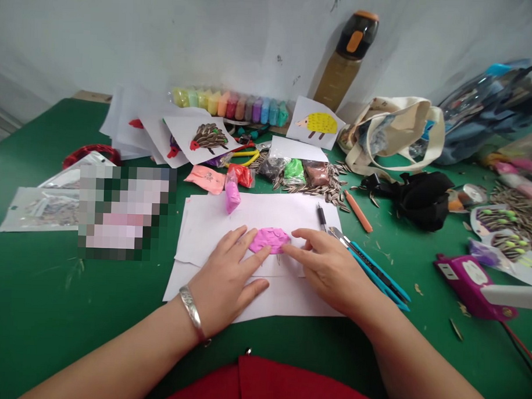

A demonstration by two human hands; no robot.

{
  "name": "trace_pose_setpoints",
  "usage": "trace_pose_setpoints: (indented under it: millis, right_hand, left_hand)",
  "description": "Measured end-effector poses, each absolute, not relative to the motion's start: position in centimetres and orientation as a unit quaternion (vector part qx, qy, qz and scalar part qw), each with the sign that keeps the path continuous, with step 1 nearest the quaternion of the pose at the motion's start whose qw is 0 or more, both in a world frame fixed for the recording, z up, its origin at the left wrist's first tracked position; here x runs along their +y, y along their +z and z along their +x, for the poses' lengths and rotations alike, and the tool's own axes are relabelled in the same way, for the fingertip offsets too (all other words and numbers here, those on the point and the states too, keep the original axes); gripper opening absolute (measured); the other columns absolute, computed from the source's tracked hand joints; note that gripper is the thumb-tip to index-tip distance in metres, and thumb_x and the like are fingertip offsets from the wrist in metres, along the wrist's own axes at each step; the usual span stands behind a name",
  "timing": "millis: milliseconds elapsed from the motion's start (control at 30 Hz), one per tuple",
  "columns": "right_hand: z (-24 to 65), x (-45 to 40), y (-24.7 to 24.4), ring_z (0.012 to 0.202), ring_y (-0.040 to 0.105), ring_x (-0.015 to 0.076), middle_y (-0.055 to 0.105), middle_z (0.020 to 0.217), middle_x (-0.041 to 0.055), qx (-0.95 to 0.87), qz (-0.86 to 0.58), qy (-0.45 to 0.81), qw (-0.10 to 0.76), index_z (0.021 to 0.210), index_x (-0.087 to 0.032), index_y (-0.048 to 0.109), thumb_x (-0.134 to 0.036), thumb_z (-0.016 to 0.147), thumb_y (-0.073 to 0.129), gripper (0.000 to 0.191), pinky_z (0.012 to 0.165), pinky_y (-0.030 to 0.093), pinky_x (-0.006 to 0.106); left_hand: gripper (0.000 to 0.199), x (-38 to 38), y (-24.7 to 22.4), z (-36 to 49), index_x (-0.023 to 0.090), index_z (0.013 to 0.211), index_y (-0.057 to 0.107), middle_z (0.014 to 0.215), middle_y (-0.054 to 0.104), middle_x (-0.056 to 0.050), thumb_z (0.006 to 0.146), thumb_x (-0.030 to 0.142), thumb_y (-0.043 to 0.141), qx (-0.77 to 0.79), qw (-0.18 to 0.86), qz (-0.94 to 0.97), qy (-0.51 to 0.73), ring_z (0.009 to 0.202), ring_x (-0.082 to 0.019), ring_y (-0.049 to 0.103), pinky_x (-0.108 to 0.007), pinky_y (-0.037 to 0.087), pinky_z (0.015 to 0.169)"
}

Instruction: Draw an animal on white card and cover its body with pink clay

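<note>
One dimpled clay oval (268,239) on paper (274,211)

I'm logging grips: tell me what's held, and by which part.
Nothing appears held: the left hand and right hand only touch the flat pink clay near its edges, on white paper.

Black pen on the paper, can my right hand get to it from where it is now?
Probably yes: the pen lies just beyond the right hand, with nothing seen lying across its upper part. The fingers would only need to leave the pink clay.
</note>
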State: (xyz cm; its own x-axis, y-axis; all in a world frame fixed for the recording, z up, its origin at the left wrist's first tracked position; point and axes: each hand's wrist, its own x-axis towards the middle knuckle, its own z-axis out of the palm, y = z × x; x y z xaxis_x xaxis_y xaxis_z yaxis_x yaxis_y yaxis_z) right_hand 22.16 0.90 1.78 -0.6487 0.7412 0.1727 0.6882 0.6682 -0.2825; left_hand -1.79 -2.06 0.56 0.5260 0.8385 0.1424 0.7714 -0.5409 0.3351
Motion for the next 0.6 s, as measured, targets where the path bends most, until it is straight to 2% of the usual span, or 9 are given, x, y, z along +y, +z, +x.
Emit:
trace_pose_setpoints:
  millis: [267, 500, 600]
  right_hand:
    - [21.77, 1.01, 1.92, 0.086, 0.053, 0.0203, 0.059, 0.122, 0.0102, -0.909, -0.401, 0.06, 0.096, 0.118, -0.023, 0.064, -0.002, 0.082, 0.047, 0.045, 0.081, 0.045, 0.039]
    - [22.41, 1.14, 1.94, 0.089, 0.054, 0.0184, 0.057, 0.124, 0.0092, -0.897, -0.399, 0.118, 0.15, 0.119, -0.023, 0.064, -0.001, 0.084, 0.044, 0.046, 0.083, 0.045, 0.036]
    - [22.38, 1.01, 2.08, 0.088, 0.054, 0.0188, 0.057, 0.126, 0.0086, -0.903, -0.392, 0.113, 0.137, 0.12, -0.026, 0.064, -0.002, 0.084, 0.045, 0.048, 0.082, 0.045, 0.037]
  left_hand:
    - [0.045, -2.11, 0.57, -1.83, 0.018, 0.132, 0.055, 0.143, 0.043, -0.018, 0.091, 0.035, 0.055, 0.462, 0.112, 0.868, 0.144, 0.136, -0.037, 0.03, -0.056, 0.035, 0.107]
    - [0.047, -2.09, 0.65, -1.8, 0.017, 0.134, 0.054, 0.143, 0.043, -0.018, 0.091, 0.035, 0.055, 0.46, 0.103, 0.871, 0.14, 0.136, -0.038, 0.031, -0.056, 0.035, 0.107]
    - [0.047, -2.13, 0.64, -1.87, 0.017, 0.134, 0.054, 0.143, 0.043, -0.018, 0.091, 0.035, 0.055, 0.457, 0.102, 0.872, 0.14, 0.136, -0.038, 0.031, -0.056, 0.035, 0.107]
